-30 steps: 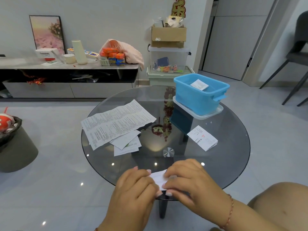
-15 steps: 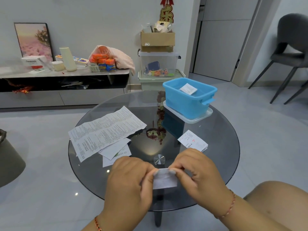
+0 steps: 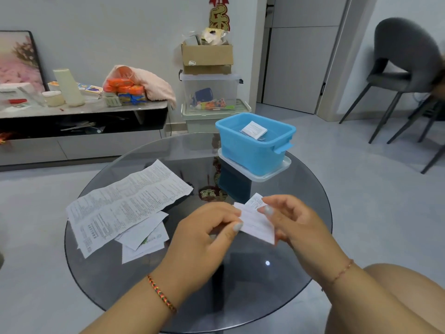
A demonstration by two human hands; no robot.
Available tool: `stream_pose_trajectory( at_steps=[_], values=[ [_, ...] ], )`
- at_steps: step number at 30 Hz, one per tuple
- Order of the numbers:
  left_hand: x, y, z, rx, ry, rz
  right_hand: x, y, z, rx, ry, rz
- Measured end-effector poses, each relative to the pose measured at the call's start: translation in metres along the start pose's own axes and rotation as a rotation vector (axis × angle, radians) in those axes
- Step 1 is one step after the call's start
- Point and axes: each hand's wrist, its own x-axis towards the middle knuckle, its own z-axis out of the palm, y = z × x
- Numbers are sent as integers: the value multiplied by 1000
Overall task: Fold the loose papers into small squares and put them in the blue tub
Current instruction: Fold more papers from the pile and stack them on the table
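Observation:
Both hands hold a small folded white paper [image 3: 256, 224] above the middle of the round glass table [image 3: 310, 189]. My left hand [image 3: 204, 233] pinches its left edge between thumb and fingers. My right hand [image 3: 292, 221] pinches its right side. A second small printed paper [image 3: 254, 201] on the table peeks out behind the held one. The blue tub [image 3: 252, 150] stands on a clear lid at the table's far right, with a folded paper square [image 3: 254, 129] inside. Several loose printed sheets [image 3: 125, 203] lie overlapped on the left of the table.
My bare knee [image 3: 390, 300] is at the lower right by the table edge. Behind the table stand stacked plastic bins [image 3: 212, 92] with a cardboard box on top. A low cabinet [image 3: 79, 131] with clutter runs along the left wall. A grey chair [image 3: 404, 68] stands far right.
Both hands lifted the folded paper off the near table edge and carried it up and forward over the table's middle. The view rose and moved closer to the table.

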Motion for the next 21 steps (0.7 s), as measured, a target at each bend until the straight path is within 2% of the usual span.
stream_pose_trajectory(
  at_steps=[3,7,10,14,21],
  values=[
    [10,-11,13,58,-8,-42,11,5,-3,-89,101,-30],
    [32,-26,29,165,-65,-155,29,14,-5,-349,252,-71],
    [38,-31,37,202,-131,-180,41,24,-6,-540,298,-87],
    [30,-28,30,246,-129,-176,45,33,-8,-784,319,-133],
    [1,-30,-9,306,-85,-208,34,26,-4,-831,406,-310]
  ],
)
